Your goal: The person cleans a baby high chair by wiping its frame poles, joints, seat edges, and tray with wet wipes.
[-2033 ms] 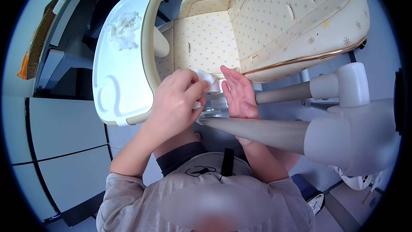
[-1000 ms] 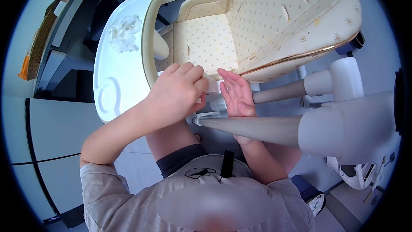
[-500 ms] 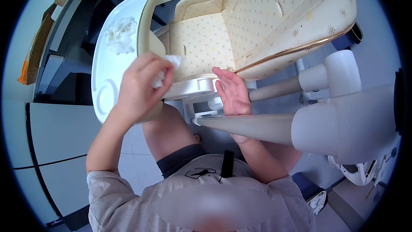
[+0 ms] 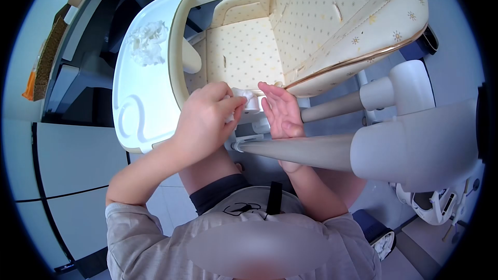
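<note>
My left hand (image 4: 205, 116) is closed around a crumpled white tissue (image 4: 241, 93), which rests against the white armrest (image 4: 252, 105) of a high chair. My right hand (image 4: 282, 113) is beside the end of that armrest, palm up with fingers stretched out and nothing in it. The high chair's cream, patterned seat (image 4: 244, 54) lies beyond both hands. Attached on the left is its white tray (image 4: 150, 85), with a pile of crumpled tissues (image 4: 148, 44) on it.
Two grey chair legs with white ends (image 4: 311, 153) stretch to the right, close by my right forearm. White cabinet fronts (image 4: 78, 161) stand at left. A cardboard box (image 4: 49, 54) sits at the upper left. A dark blue shoe (image 4: 371, 223) is on the floor.
My left hand has moved right with the tissue, from beside the tray to the armrest's end. My right hand stays in nearly the same place.
</note>
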{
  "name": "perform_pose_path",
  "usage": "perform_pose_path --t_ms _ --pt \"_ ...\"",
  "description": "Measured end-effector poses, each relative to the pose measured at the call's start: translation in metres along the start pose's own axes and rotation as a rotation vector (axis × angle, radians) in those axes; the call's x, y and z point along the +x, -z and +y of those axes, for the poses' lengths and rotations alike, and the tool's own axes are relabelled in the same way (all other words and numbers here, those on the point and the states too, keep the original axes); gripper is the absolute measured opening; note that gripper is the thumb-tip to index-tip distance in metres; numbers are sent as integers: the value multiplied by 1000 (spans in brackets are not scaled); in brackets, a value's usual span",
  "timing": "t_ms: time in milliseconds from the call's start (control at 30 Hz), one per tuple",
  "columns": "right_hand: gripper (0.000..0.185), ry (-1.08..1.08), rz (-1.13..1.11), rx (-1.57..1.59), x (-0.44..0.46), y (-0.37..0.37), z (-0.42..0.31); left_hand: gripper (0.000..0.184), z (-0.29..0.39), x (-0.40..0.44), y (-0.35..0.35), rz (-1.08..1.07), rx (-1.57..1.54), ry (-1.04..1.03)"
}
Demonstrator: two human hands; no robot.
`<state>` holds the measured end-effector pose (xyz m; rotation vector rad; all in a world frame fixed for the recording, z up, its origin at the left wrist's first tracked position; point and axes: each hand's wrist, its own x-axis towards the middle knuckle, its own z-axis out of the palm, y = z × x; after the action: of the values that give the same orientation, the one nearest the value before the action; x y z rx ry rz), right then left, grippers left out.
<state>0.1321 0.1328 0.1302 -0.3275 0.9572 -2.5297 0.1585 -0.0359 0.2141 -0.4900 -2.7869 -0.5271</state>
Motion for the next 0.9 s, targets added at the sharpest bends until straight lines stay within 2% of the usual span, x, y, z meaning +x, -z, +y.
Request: perform_pose_path --t_ms 67,200,267,367,467,567,667,767,900 --pt "91 -2 -3 3 -1 0 0 26 8 -6 -3 24 76 -11" --pt "92 -6 -15 22 0 2 1 38 24 -18 -8 18 78 97" --pt "84 65 -48 -57 -1 5 5 41 29 -20 -10 11 53 153" --pt "80 100 -63 -87 -2 5 7 41 35 -19 -10 1 193 159" --pt "79 102 -65 -89 -2 5 6 35 37 -12 -14 22 381 62" --pt "77 111 -72 -97 -1 6 7 28 37 -4 -14 -16 411 94" --pt "75 117 -81 -108 -2 7 6 25 45 -3 -18 17 404 162" --pt "73 113 -80 -112 -2 8 8 28 58 -4 -21 28 397 315" --pt "72 98 -77 -124 -2 5 3 23 61 -1 -25 76 341 377"
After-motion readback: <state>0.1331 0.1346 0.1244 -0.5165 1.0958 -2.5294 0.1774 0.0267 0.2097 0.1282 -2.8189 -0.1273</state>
